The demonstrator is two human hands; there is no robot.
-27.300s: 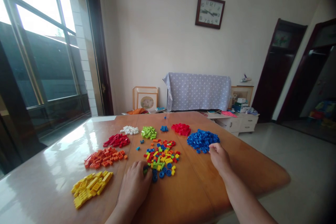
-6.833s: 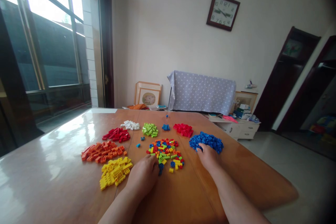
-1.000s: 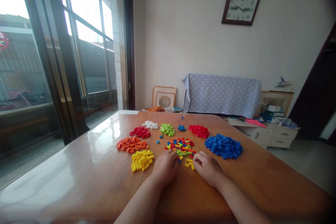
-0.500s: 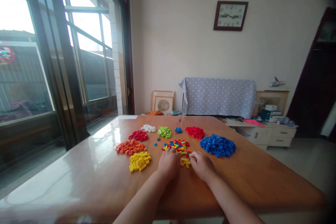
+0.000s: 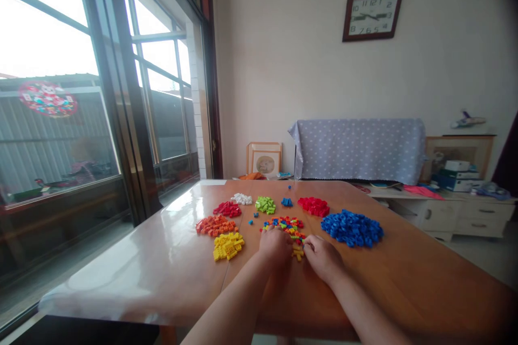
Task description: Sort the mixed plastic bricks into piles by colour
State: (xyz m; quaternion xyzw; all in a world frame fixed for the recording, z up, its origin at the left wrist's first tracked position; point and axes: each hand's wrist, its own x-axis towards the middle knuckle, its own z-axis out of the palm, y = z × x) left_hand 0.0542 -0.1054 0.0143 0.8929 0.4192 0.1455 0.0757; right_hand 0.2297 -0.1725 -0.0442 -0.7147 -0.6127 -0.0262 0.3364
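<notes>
My left hand (image 5: 275, 243) is at the near left edge of a mixed pile of small toy building bricks (image 5: 285, 222) in red, yellow, blue, green and orange. Its fingers curl down against the bricks, and the fingertips are hidden. My right hand (image 5: 321, 255) rests on the table just right of that pile, fingers curled together. Whatever is between them is too small to make out. Several loose yellow bricks (image 5: 298, 253) lie between the two hands.
Sorted brick heaps lie around on the wooden table (image 5: 170, 275): yellow (image 5: 228, 247), orange (image 5: 216, 225), dark red (image 5: 227, 209), white (image 5: 241, 199), lime green (image 5: 265, 205), red (image 5: 313, 206) and a large blue one (image 5: 352, 228). A small blue cluster (image 5: 286, 202) sits at the back.
The whole view has swung left, so everything appears farther right. Both hands stay close to the mixed pile with little movement; the yellow bricks between them look slightly rearranged.
</notes>
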